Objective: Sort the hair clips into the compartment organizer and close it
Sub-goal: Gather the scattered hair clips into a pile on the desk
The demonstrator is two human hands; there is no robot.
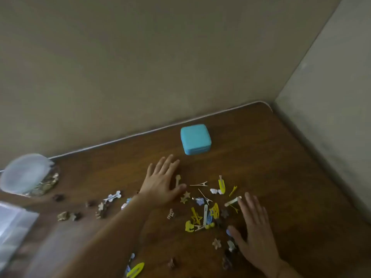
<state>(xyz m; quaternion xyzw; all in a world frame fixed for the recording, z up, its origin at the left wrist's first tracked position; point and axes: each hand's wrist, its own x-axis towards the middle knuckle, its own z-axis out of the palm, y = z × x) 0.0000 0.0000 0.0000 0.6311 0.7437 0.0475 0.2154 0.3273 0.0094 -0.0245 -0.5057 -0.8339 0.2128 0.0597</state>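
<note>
Both hands, left hand [160, 182] and right hand [254, 227], lie flat with fingers spread, gripping nothing, among scattered hair clips [202, 214]; a closed turquoise box [195, 139] sits at twelve o'clock.

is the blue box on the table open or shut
Shut. The blue box sits flat on the table with its lid down all round; no compartments show. Neither hand touches it.

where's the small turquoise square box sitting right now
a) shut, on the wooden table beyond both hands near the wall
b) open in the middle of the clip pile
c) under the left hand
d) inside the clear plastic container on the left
a: the small turquoise square box sits shut on the brown wooden table, past the left hand and right hand, touched by neither.
</note>
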